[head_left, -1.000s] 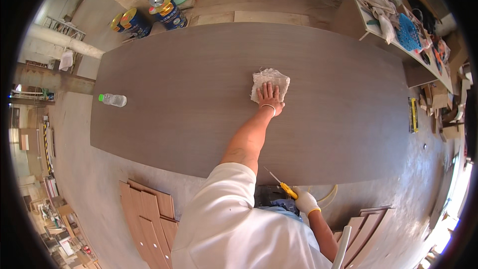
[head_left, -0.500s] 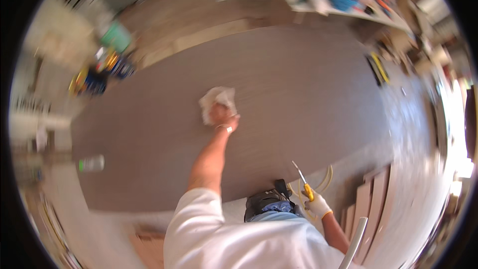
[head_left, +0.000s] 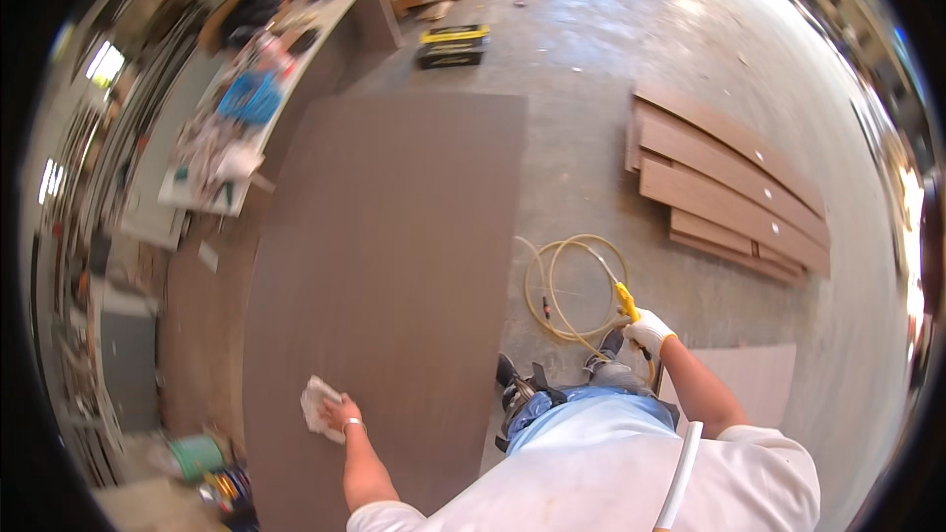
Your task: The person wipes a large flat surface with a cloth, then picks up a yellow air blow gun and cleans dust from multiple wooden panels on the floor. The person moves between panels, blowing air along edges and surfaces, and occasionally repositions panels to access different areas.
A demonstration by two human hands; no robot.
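Our left hand lies unclenched over the pale cloth on the brown board, probably to spread pressure evenly. Our gloved right hand grips the yellow air gun beyond the board's edge, likely so its hose won't drag across.

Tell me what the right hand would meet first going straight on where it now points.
Beyond the yellow tool it holds, the right hand would likely meet the coiled hose first; that seems to lie on the floor, so the hand may pass over it.
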